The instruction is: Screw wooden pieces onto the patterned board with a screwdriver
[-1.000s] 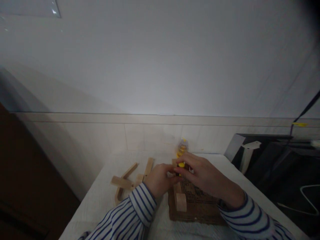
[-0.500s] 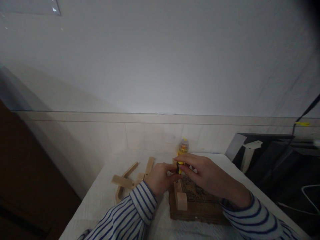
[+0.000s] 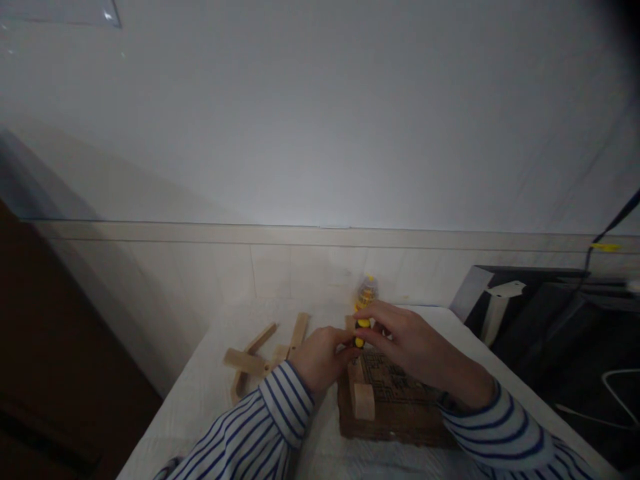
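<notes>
Hands met over the near-centre of the white table (image 3: pixel 225 400). Right hand (image 3: pixel 405 343): thumb and fingertips were clamped on a small yellow-and-black screwdriver (image 3: pixel 359 330), held roughly upright with the tip down. Left hand (image 3: pixel 320 357): fingers were curled in together right at the tool's lower end; what they pinched was hidden behind the knuckles. Both sleeves were white with blue stripes.

The screwdriver sat at the far left corner of a dark brown board (image 3: pixel 400 407), above a pale wooden block (image 3: pixel 362 399) that stood on the board's left edge. The board top had an engraved line pattern, too blurred to read as text or a logo.

Loose pale wooden bars (image 3: pixel 260 353) lay in a crossed pile left of the left hand, near it but not touching. A clear jar with a yellow cap (image 3: pixel 367 290) stood at the back by the wall, just behind the right hand; any label on it was unreadable.

To the right of the table were dark panels (image 3: pixel 550 313) and a white cable (image 3: pixel 620 393). A yellow tag (image 3: pixel 603 247) on a black cord showed no legible print.
</notes>
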`<state>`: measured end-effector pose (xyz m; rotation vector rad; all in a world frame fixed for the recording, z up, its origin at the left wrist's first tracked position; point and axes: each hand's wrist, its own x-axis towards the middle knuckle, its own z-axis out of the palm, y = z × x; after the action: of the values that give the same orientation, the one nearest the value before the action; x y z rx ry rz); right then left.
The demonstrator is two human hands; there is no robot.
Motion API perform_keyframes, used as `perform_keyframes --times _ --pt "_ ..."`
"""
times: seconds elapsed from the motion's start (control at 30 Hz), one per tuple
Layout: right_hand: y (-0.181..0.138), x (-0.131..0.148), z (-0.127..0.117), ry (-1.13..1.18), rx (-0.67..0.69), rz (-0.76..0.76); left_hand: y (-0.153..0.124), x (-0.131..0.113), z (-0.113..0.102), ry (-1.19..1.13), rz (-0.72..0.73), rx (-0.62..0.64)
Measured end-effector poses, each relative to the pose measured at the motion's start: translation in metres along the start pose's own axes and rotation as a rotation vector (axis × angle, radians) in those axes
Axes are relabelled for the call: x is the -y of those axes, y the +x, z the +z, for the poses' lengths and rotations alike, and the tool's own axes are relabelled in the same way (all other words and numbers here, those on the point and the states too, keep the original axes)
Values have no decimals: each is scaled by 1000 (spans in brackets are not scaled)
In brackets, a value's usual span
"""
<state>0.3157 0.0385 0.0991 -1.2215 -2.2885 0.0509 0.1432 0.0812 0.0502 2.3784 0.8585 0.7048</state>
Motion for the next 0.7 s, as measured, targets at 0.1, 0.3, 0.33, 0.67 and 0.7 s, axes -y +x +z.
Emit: perform_keyframes --times 0.1,0.3,0.33,0.67,0.7 --pt "0 -1 1 9 -6 6 0 1 1 11 2 -14" --pt "0 -1 2 17 -10 12 1 0 6 49 -99 -115" --pt "0 0 2 16 -8 17 0 -1 6 58 -119 -129" --pt "-1 9 -3 30 -9 -28 0 -7 0 -16 -42 -70" --pt "-1 9 -3 32 -11 -40 0 -7 0 -5 -42 -63"
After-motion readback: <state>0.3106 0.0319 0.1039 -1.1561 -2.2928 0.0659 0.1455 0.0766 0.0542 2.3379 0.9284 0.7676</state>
